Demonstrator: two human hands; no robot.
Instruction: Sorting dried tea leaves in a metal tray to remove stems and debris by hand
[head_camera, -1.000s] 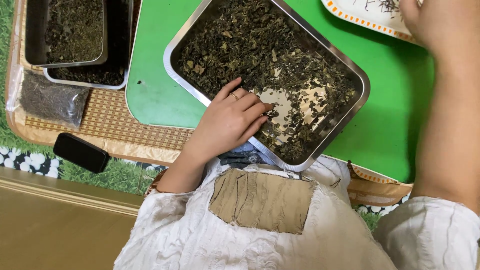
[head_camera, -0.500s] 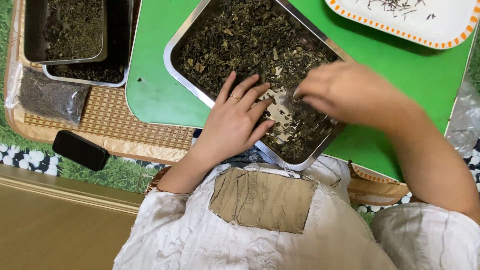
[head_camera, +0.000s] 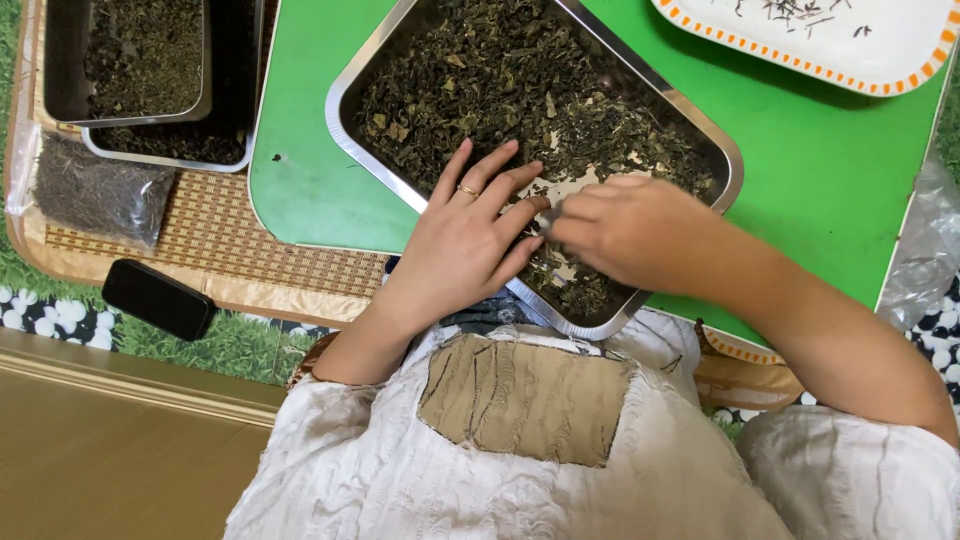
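The left hand (head_camera: 465, 245) lies flat with its fingers spread apart on the near edge of a big steel tray (head_camera: 352, 75), fingertips resting among the dried leaves (head_camera: 500, 80) that fill it. The right hand (head_camera: 620, 228) is inside the same tray, just beside the left, fingers drawn together at a small bare patch of the tray bottom; whether they pinch any leaves I cannot tell. The tray sits tilted on a green board (head_camera: 810, 170).

At the far right corner of the board lies a white plate with an orange-dashed rim (head_camera: 900, 60), holding a few thin stems. To the left, on a woven mat (head_camera: 220, 230), two smaller steel pans (head_camera: 150, 80) are stacked with dark leaves inside, a clear bag of fine dried bits (head_camera: 95, 190) below them, and a black phone (head_camera: 158, 298) at the mat's edge. Crumpled clear plastic (head_camera: 925, 250) shows at the right side.
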